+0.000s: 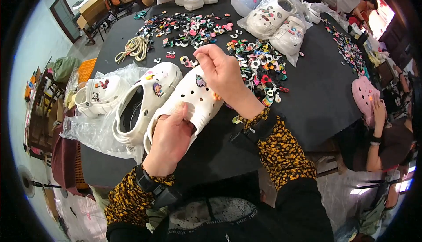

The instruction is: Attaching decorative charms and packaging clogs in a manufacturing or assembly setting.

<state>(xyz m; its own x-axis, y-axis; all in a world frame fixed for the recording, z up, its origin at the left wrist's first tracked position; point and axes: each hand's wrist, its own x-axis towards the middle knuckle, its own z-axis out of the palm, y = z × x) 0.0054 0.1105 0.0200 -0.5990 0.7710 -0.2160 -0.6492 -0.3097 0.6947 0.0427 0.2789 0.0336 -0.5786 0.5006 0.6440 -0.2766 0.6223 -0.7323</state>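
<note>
My left hand (169, 141) grips a white clog (195, 103) at its opening, thumb on the holed upper and the other fingers partly hidden. A dark purple figure charm (200, 81) sits on that clog, and an orange one (216, 96) shows beside my right wrist. Above the clog's toe, my right hand (220, 72) is closed with thumb and index finger pinched; what they hold, if anything, cannot be made out. A second white clog (143, 103) with charms lies directly left of the held one. Loose colourful shoe charms (259, 68) are heaped beyond my right hand.
More charms (189, 28) cover the far side of the black table (321, 105), near a bundle of cream cord (133, 48). Bagged white clogs stand left (103, 94) and far right (268, 20). At right, a co-worker's hand (378, 110) touches a pink clog (363, 94).
</note>
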